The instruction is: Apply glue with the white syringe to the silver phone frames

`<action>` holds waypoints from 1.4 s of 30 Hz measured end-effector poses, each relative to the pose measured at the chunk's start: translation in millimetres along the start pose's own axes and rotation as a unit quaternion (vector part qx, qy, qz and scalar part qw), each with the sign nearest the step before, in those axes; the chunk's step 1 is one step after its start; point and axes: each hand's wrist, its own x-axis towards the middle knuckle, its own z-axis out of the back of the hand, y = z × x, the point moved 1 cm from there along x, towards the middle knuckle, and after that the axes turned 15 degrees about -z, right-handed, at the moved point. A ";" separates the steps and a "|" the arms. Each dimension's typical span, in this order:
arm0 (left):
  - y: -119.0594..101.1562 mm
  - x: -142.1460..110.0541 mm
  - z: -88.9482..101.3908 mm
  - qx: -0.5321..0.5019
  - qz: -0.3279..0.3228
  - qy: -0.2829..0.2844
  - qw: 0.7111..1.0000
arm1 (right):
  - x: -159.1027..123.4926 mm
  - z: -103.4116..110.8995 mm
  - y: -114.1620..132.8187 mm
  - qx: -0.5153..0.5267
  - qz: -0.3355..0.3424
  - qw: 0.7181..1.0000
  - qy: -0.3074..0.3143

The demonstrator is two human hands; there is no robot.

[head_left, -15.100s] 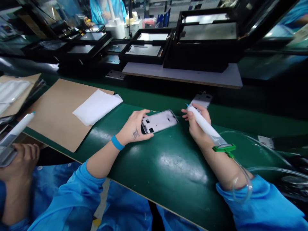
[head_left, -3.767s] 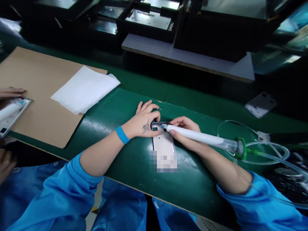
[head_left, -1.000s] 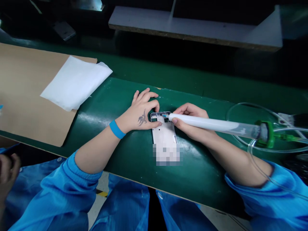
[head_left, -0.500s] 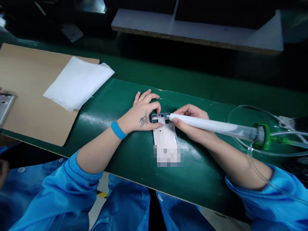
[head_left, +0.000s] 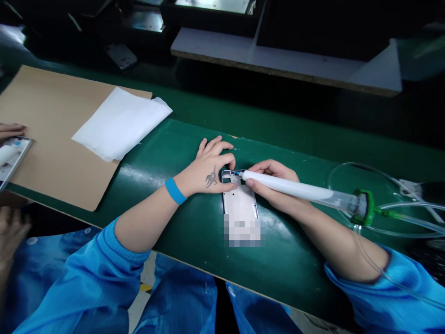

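Note:
A pale metal phone frame (head_left: 239, 202) lies on the green bench with its cut-outs at the far end; its near end is blurred out by pixelation. My left hand (head_left: 210, 174) steadies the frame, thumb on its upper left part and bent index finger at the top edge, other fingers spread. In my right hand (head_left: 274, 197) is a dispensing syringe (head_left: 295, 184) filled with white material, gripped near its front. The thin blue needle (head_left: 237, 173) points at the frame's top end; whether it touches cannot be made out.
Clear tubing (head_left: 410, 205) runs from the syringe's green cap (head_left: 363, 207) to the right. White paper (head_left: 118, 123) lies on brown cardboard (head_left: 59, 162). At far left a co-worker's hand (head_left: 10, 130) is by another phone frame (head_left: 21, 160). A raised shelf (head_left: 288, 62) spans the back.
The whole view has shifted slightly. The needle sits a little farther left along the frame's top end. At far left, a co-worker's hands and a white tube over their frame have come into view.

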 end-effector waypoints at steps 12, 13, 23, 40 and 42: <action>-0.3 -0.2 2.1 0.001 0.004 0.009 1.000 | 0.7 2.3 1.6 0.005 -0.008 1.000 -0.027; -0.2 -0.4 2.2 0.000 0.005 0.011 1.000 | 0.6 2.3 2.2 0.005 -0.007 1.000 -0.026; 9.0 0.8 7.4 0.030 0.000 -0.071 0.997 | 3.3 9.9 -12.1 0.164 0.003 0.986 -0.032; 40.7 -8.3 32.3 0.185 0.112 -0.205 0.954 | 72.9 71.2 -22.3 -0.121 0.084 0.972 -0.185; 39.3 -6.1 28.9 0.189 0.105 -0.185 0.959 | 75.7 96.4 -31.0 -0.080 0.077 0.954 -0.278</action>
